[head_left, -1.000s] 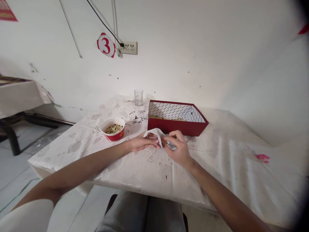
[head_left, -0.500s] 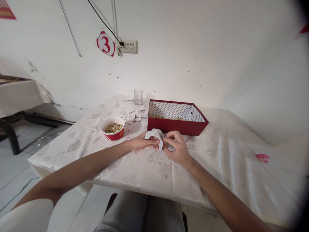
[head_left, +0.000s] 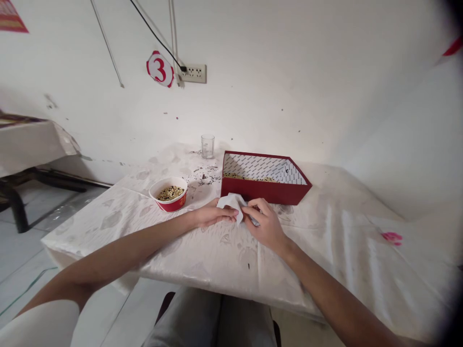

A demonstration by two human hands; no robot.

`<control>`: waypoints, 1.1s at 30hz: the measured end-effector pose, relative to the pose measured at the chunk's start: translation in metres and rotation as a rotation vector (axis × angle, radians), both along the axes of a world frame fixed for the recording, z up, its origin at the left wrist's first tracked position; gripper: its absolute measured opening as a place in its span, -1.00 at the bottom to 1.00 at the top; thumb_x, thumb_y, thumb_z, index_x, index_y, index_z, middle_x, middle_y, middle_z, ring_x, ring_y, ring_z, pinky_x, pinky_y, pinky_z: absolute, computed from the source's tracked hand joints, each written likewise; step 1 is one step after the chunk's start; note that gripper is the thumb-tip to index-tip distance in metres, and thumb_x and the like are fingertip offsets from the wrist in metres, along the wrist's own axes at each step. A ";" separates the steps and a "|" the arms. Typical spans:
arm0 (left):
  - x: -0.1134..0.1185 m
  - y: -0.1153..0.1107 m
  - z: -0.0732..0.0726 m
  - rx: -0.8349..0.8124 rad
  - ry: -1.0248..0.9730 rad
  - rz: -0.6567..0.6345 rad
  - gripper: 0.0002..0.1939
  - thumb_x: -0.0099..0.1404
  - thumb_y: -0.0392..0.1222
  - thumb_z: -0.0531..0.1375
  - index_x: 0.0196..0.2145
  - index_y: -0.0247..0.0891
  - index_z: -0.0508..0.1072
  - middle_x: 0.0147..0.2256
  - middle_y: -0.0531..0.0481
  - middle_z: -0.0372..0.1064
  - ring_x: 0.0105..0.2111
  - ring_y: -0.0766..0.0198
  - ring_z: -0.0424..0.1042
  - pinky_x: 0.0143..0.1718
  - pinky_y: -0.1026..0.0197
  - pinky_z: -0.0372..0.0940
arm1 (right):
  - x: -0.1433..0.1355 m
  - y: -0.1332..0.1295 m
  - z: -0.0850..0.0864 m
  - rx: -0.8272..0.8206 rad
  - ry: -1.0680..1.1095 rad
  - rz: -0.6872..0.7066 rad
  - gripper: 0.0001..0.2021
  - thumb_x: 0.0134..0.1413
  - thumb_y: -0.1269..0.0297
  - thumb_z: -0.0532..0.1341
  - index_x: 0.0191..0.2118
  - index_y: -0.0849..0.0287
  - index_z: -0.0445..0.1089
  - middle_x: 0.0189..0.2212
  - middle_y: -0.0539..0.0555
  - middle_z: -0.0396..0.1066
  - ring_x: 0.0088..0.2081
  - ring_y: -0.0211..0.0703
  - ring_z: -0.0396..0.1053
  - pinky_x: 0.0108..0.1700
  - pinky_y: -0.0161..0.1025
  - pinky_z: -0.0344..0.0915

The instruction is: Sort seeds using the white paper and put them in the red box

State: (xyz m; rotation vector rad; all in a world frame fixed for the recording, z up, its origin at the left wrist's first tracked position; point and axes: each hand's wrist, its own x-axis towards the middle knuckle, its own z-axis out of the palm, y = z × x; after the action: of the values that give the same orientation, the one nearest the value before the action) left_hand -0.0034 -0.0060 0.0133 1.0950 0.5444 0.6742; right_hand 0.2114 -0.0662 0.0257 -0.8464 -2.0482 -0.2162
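A thin white sheet, tissue-like and folded over, is between my two hands in front of the red box. My left hand grips its left part, with the thumb pressed on top. From the right, my right hand pinches the sheet's other side between bent fingers. The red box has a patterned white lining and holds light and dark grains along its near inner side. To the left of my left hand stands a red and white bowl with mixed yellowish and black grains in it.
A clear glass stands at the table's back by the wall. Dark bits lie scattered between bowl and box. The tablecloth is slightly wrinkled. Another covered table is at the far left.
The sheet's right part has shifted slightly, and the fingers of my right hand have moved a little closer to my left hand. The whole view has tilted slightly.
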 end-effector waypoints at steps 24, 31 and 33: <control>0.000 -0.001 0.003 -0.032 0.027 0.043 -0.62 -0.03 -0.22 0.56 -0.31 -0.35 0.53 -0.39 0.01 0.51 -0.39 0.34 0.49 -0.23 0.21 0.37 | 0.000 -0.001 -0.002 -0.049 0.143 0.034 -0.82 0.19 0.43 0.30 -0.14 0.04 0.57 -0.23 0.09 0.33 -0.22 -0.10 0.38 -0.21 -0.08 0.43; 0.001 -0.001 0.003 -0.036 0.032 0.063 -0.56 -0.08 -0.26 0.58 -0.27 -0.34 0.53 -0.36 0.00 0.52 -0.35 0.32 0.50 -0.25 0.23 0.38 | -0.001 -0.001 -0.001 -0.030 0.126 0.022 -0.84 0.16 0.42 0.32 -0.19 0.02 0.57 -0.24 0.08 0.34 -0.23 -0.10 0.38 -0.19 -0.08 0.43; 0.000 -0.001 0.003 -0.039 0.038 0.052 -0.56 -0.09 -0.27 0.58 -0.26 -0.33 0.54 -0.34 -0.01 0.53 -0.32 0.30 0.51 -0.22 0.22 0.39 | -0.001 -0.002 0.000 -0.010 0.110 0.020 -0.85 0.15 0.42 0.33 -0.20 0.01 0.57 -0.25 0.08 0.34 -0.23 -0.11 0.38 -0.20 -0.09 0.42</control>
State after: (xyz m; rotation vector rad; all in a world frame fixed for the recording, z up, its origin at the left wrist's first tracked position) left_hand -0.0031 -0.0070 0.0160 1.0615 0.6179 0.6861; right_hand 0.2108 -0.0682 0.0256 -0.8263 -1.9552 -0.1449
